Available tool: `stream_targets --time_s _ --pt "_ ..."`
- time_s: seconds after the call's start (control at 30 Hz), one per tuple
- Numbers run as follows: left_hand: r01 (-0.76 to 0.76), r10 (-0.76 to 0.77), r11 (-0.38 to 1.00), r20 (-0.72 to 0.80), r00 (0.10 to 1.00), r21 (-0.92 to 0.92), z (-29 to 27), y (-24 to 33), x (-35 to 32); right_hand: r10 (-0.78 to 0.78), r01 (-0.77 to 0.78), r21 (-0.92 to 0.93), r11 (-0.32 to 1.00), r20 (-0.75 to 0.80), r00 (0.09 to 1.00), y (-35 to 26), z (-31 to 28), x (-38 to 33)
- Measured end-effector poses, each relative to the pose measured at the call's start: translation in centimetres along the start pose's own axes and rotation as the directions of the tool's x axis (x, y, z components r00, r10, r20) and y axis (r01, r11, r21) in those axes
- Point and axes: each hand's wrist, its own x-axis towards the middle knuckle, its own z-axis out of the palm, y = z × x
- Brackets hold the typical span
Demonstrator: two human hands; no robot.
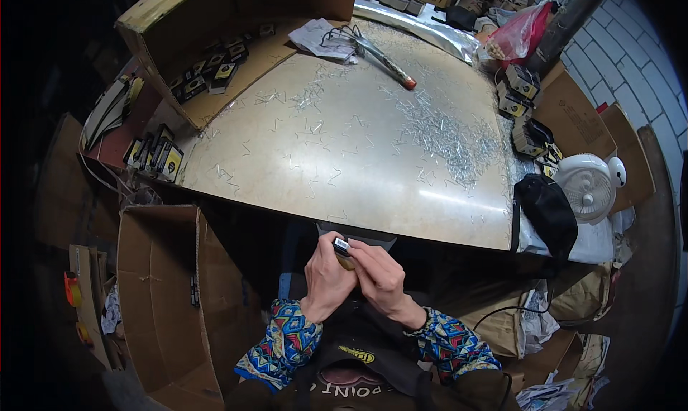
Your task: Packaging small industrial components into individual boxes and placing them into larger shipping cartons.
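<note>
Tabletop (272, 171) fills the middle of the head view, pale and smooth, facing you. Both your hands are just off its near edge, on your side, side by side. Left hand (328, 275): fingers curled in on a small dark box (341, 245). Right hand (380, 273): fingers bunched narrow, tips at the box's right side; undersides hidden, can't tell how those fingertips sit. Box is between your two hands, just short of the tabletop's near edge, pale patch on its upper end, yellowish part below. Your patterned sleeves (282, 339) are farther from the tabletop, below the hands.

On the tabletop: bent wire pieces (459, 149) heaped toward its right side, others scattered across its middle, one by the near edge. Long tool (387, 63) with a red-orange end lies toward its far side, crumpled paper (326, 40) next to it. Open carton (161, 74) stands at its far left corner, small black-and-yellow boxes inside.

Off its left edge: row of small boxes (156, 153). Off its right edge: more boxes (519, 90), white fan (588, 189), black cloth (548, 210). Below its near left corner: big open carton (159, 282).
</note>
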Motion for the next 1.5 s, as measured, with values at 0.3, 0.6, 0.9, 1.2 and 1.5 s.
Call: stream_targets --time_s 0.3,0.6,0.9,1.2,1.5 --pt "-0.212 0.210 0.977 0.080 0.974 0.009 0.0 0.9 1.5 -0.087 0.097 -0.291 0.952 0.046 0.995 6.4 -5.0 4.3" --pt "-0.175 0.187 0.975 0.079 0.979 -0.133 -0.4 -0.3 1.4 -0.004 -0.045 -0.254 0.966 -0.189 0.982 6.9 -5.9 5.3" --pt "0.350 -0.296 0.587 0.210 0.932 -0.729 -1.5 0.2 6.5 0.684 -0.673 0.681 0.289 0.345 0.643 6.2 -1.6 7.1" --pt "0.105 -0.149 0.820 -0.032 0.988 -0.562 -8.2 -4.6 8.9 0.246 -0.264 0.120 0.957 0.148 0.958 7.6 -2.1 7.1" --pt "-0.206 0.464 0.664 -0.180 0.867 0.719 -17.9 -8.6 19.0 0.220 -0.196 -0.702 0.684 -0.058 0.974 18.9 -10.3 8.9"
